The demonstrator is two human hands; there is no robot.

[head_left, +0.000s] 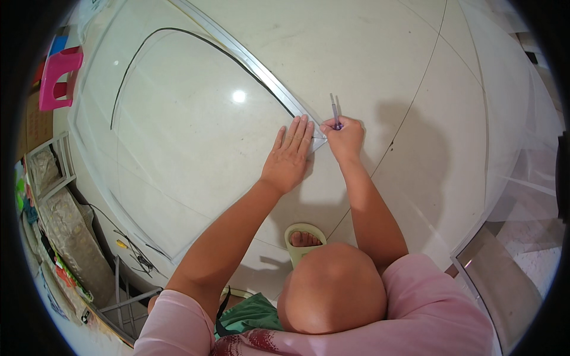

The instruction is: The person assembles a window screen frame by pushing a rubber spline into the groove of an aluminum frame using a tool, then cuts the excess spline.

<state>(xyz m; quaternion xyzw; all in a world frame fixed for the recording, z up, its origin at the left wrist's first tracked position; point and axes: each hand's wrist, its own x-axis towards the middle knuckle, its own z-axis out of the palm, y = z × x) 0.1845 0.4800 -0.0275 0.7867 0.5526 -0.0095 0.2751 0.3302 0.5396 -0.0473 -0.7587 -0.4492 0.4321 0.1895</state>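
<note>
A silver metal frame point(261, 68) lies on the floor, its near corner between my hands. My left hand point(288, 157) rests flat on this corner, fingers stretched out and lightly apart. Just right of the corner, my right hand point(345, 137) is closed around a slim tool with a translucent purple handle point(335, 111), whose thin end points up and away. The tool's lower end is hidden in my fingers, so its exact kind cannot be told. A thin black strip point(196, 32) runs along the frame toward my left hand; its loose part curves away over the floor at left.
Sheer white netting point(510, 160) spreads over the floor at right. A pink plastic stool point(59, 77) stands at far left, with a cardboard box point(39, 121) below it. Dark cables point(139, 258) lie at lower left. A mesh panel point(499, 279) leans at lower right. My slippered foot point(304, 237) is close by.
</note>
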